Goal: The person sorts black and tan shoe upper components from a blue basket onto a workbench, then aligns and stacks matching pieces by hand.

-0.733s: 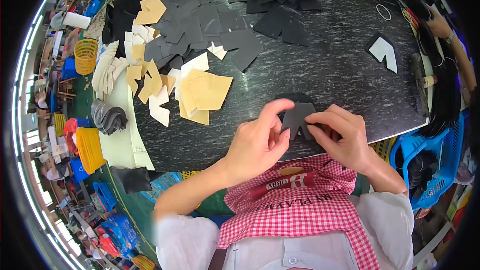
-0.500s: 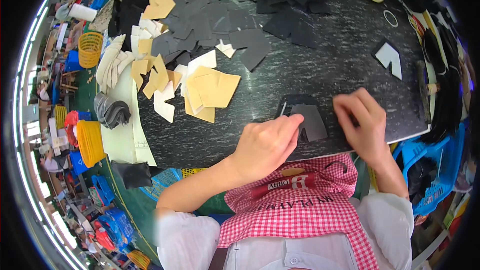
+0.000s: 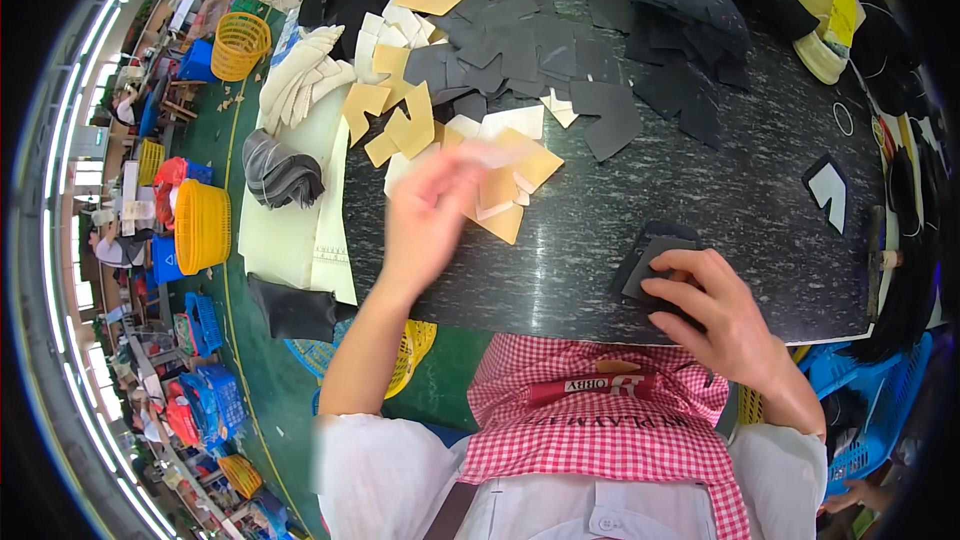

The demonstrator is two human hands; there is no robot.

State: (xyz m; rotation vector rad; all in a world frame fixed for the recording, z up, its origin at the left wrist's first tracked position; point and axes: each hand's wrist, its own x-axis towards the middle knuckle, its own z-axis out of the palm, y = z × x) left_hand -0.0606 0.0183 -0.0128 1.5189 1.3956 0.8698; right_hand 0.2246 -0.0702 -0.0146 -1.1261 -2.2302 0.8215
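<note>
Right hand (image 3: 715, 315): fingers bent and loosely parted, tips on a dark grey piece (image 3: 637, 283); whether it grips or only presses, I cannot tell from here. Grey piece: near the table's front edge, partly over a black piece (image 3: 662, 238).

Left hand (image 3: 432, 205): raised, blurred, fingers drawn in; a pale smear shows at the tips, held or not I cannot tell. Beneath and just beside it: tan pieces (image 3: 541, 166), overlapping, white ones among them.

Farther out, on the dark speckled table (image 3: 560, 285): grey pieces (image 3: 520, 45), heaped; black pieces (image 3: 690, 25), stacked to their right; one white notched piece (image 3: 828, 186) on black backing, well apart; one pale ring (image 3: 843, 119).

Left flank: bundle of curved grey strips (image 3: 281, 169) on a pale sheet (image 3: 290, 245).

Floor beyond: yellow basket (image 3: 202, 227).
</note>
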